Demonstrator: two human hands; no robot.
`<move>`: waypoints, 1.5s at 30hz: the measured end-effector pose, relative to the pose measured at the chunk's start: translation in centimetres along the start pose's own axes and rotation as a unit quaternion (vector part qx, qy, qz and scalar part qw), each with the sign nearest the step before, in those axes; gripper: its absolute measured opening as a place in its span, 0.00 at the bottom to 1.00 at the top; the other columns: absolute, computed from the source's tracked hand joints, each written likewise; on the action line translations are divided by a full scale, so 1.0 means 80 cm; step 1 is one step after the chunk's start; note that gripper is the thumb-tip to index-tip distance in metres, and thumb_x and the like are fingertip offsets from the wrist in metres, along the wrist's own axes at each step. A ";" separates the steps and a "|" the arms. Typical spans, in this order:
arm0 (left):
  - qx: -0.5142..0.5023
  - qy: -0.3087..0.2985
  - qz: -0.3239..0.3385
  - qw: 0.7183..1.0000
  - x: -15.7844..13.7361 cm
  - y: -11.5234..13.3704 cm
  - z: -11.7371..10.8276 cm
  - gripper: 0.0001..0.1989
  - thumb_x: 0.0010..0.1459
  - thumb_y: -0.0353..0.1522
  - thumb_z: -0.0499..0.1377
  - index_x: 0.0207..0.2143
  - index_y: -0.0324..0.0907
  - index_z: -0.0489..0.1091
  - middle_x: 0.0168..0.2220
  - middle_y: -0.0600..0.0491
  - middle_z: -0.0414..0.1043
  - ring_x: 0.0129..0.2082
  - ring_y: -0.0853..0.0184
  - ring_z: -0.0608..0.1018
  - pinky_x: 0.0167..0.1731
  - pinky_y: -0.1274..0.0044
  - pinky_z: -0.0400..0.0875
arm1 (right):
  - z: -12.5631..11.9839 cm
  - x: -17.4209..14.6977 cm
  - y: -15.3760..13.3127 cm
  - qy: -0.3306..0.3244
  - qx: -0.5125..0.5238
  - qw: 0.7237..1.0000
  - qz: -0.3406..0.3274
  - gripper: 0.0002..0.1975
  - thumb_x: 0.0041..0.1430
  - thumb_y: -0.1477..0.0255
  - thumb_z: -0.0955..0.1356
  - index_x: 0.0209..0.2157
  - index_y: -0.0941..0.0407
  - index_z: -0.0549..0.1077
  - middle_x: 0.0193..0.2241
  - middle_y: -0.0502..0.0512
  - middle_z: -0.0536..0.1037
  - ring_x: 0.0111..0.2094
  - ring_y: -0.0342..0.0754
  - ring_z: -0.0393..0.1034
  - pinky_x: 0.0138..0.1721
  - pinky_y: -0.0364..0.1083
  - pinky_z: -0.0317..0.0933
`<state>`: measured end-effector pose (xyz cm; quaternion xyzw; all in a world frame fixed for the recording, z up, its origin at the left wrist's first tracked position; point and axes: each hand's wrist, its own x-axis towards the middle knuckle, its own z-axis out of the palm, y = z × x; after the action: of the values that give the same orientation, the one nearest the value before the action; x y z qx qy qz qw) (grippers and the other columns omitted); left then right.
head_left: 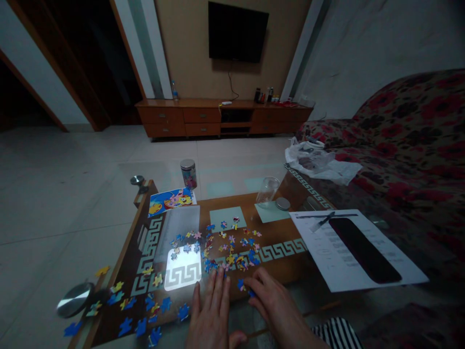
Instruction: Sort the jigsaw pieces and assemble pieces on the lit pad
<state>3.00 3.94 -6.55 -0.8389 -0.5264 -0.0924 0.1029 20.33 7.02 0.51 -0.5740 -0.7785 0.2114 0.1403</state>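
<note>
Both hands over the near part of the bench (286, 274). Left hand (210, 315): palm down, back of hand uppermost, fingers straight and pointing toward the bench's far side. Three middle fingers close together; little finger apart to the left, thumb out to the right. Right hand (274, 295): fingers bent, index and thumb curved toward each other; contact between tips unclear. Right wrist and bare forearm slant back past the bench's near side.

Two hands (210, 315), dozens of puzzle pieces (183, 311)
</note>
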 end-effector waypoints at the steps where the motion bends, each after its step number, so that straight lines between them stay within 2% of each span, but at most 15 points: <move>1: 0.000 -0.002 0.002 1.000 0.004 0.001 -0.005 0.46 0.40 0.45 0.68 0.59 0.34 0.62 0.63 0.36 0.55 0.61 0.42 0.63 0.51 0.47 0.66 | 0.000 0.004 0.002 0.006 0.005 1.000 -0.002 0.22 0.46 0.89 0.65 0.40 0.54 0.75 0.37 0.54 0.74 0.37 0.50 0.73 0.36 0.46 0.68; 5: 0.004 -0.005 0.014 1.000 0.026 -0.015 -0.025 0.39 0.51 0.44 0.63 0.61 0.35 0.58 0.65 0.37 0.53 0.61 0.48 0.64 0.50 0.52 0.69 | -0.015 0.029 0.012 0.016 0.003 1.000 -0.010 0.21 0.48 0.88 0.65 0.42 0.56 0.75 0.40 0.58 0.74 0.40 0.52 0.73 0.40 0.49 0.69; 10: 0.044 -0.016 -0.136 0.990 0.058 -0.082 -0.030 0.36 0.55 0.44 0.60 0.60 0.29 0.60 0.63 0.30 0.54 0.61 0.43 0.63 0.52 0.50 0.65 | -0.036 0.070 0.032 0.092 -0.013 0.994 -0.065 0.16 0.59 0.81 0.61 0.45 0.56 0.74 0.41 0.60 0.75 0.42 0.53 0.73 0.42 0.53 0.70; 13: 0.030 -0.039 -0.202 0.978 0.078 -0.115 -0.029 0.34 0.58 0.43 0.59 0.59 0.27 0.60 0.63 0.30 0.55 0.62 0.45 0.61 0.55 0.55 0.65 | -0.030 0.109 0.041 0.133 -0.026 0.986 -0.099 0.20 0.60 0.80 0.60 0.52 0.55 0.71 0.51 0.63 0.73 0.52 0.55 0.69 0.50 0.55 0.67; 15: 0.011 -0.052 -0.220 0.974 0.089 -0.123 -0.027 0.33 0.59 0.42 0.58 0.59 0.26 0.60 0.63 0.29 0.54 0.63 0.46 0.61 0.56 0.57 0.64 | -0.019 0.135 0.042 0.138 -0.054 0.983 -0.108 0.21 0.62 0.77 0.61 0.55 0.57 0.69 0.57 0.66 0.68 0.58 0.57 0.63 0.56 0.57 0.62; 18: -0.011 -0.069 -0.217 0.974 0.101 -0.117 -0.024 0.33 0.58 0.43 0.58 0.59 0.29 0.60 0.63 0.30 0.55 0.63 0.46 0.60 0.57 0.56 0.61 | 0.000 0.161 0.039 0.097 -0.098 0.984 -0.113 0.21 0.61 0.75 0.64 0.56 0.61 0.68 0.59 0.68 0.65 0.61 0.60 0.59 0.59 0.58 0.58; 21: -0.032 -0.075 -0.198 0.977 0.108 -0.104 -0.024 0.34 0.57 0.44 0.59 0.61 0.36 0.59 0.64 0.33 0.53 0.64 0.45 0.57 0.58 0.54 0.59 | 0.011 0.168 0.040 0.068 -0.130 0.983 -0.110 0.20 0.61 0.74 0.65 0.56 0.60 0.69 0.59 0.66 0.66 0.61 0.61 0.58 0.59 0.59 0.57; 26: -0.088 -0.077 -0.157 0.981 0.123 -0.092 -0.028 0.35 0.56 0.48 0.58 0.62 0.42 0.59 0.66 0.36 0.51 0.65 0.45 0.54 0.59 0.53 0.56 | 0.008 0.164 0.066 0.094 -0.139 0.982 -0.092 0.19 0.62 0.76 0.64 0.54 0.62 0.71 0.59 0.67 0.67 0.61 0.61 0.58 0.59 0.60 0.58; 29: -0.105 -0.094 -0.137 0.980 0.130 -0.096 -0.037 0.34 0.57 0.47 0.58 0.62 0.40 0.58 0.66 0.36 0.51 0.65 0.48 0.55 0.59 0.56 0.58 | 0.005 0.162 0.074 0.114 -0.117 0.983 -0.087 0.18 0.63 0.76 0.63 0.54 0.64 0.71 0.58 0.69 0.67 0.60 0.60 0.59 0.59 0.58 0.58; 31: -0.086 -0.094 -0.151 0.980 0.128 -0.102 -0.044 0.35 0.57 0.45 0.59 0.62 0.35 0.57 0.65 0.34 0.52 0.65 0.48 0.57 0.59 0.57 0.59 | 0.004 0.161 0.064 0.126 -0.102 0.982 -0.093 0.19 0.63 0.76 0.62 0.54 0.64 0.70 0.58 0.69 0.67 0.61 0.59 0.59 0.59 0.59 0.58; 33: -0.041 -0.079 -0.195 0.977 0.118 -0.111 -0.051 0.36 0.56 0.44 0.61 0.60 0.30 0.60 0.63 0.29 0.54 0.63 0.45 0.59 0.58 0.56 0.60 | 0.007 0.162 0.043 0.122 -0.089 0.982 -0.112 0.19 0.64 0.75 0.62 0.55 0.61 0.70 0.58 0.67 0.67 0.61 0.58 0.59 0.59 0.59 0.57; 35: 0.001 -0.069 -0.240 0.968 0.101 -0.119 -0.054 0.36 0.54 0.43 0.63 0.57 0.26 0.63 0.61 0.25 0.57 0.61 0.41 0.62 0.56 0.55 0.62 | 0.011 0.164 0.017 0.096 -0.080 0.983 -0.135 0.19 0.64 0.75 0.62 0.55 0.59 0.69 0.58 0.64 0.67 0.61 0.57 0.59 0.59 0.59 0.57; 37: 0.018 -0.074 -0.257 0.963 0.081 -0.124 -0.051 0.35 0.53 0.43 0.63 0.55 0.24 0.65 0.58 0.23 0.60 0.59 0.39 0.65 0.54 0.55 0.65 | 0.016 0.167 -0.006 0.062 -0.084 0.984 -0.148 0.19 0.63 0.75 0.63 0.55 0.58 0.70 0.58 0.63 0.69 0.61 0.57 0.59 0.59 0.59 0.57; 40: 0.005 -0.088 -0.236 0.968 0.061 -0.122 -0.042 0.34 0.53 0.42 0.64 0.54 0.24 0.67 0.57 0.25 0.62 0.59 0.41 0.66 0.53 0.55 0.66 | 0.021 0.174 -0.022 0.042 -0.099 0.985 -0.137 0.18 0.62 0.75 0.65 0.54 0.60 0.71 0.57 0.64 0.69 0.60 0.58 0.61 0.59 0.60 0.57; 45: -0.055 -0.110 -0.152 0.981 0.060 -0.105 -0.040 0.30 0.55 0.38 0.62 0.57 0.31 0.64 0.61 0.34 0.60 0.62 0.49 0.64 0.57 0.57 0.64 | 0.017 0.181 -0.012 0.070 -0.130 0.985 -0.091 0.17 0.61 0.74 0.67 0.51 0.64 0.72 0.55 0.69 0.70 0.57 0.59 0.64 0.58 0.59 0.58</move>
<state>-2.65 10.78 -1.55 -0.7584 -0.6501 -0.0428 -0.0168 14.50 20.38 -0.52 -0.5277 -0.8365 0.0542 0.1374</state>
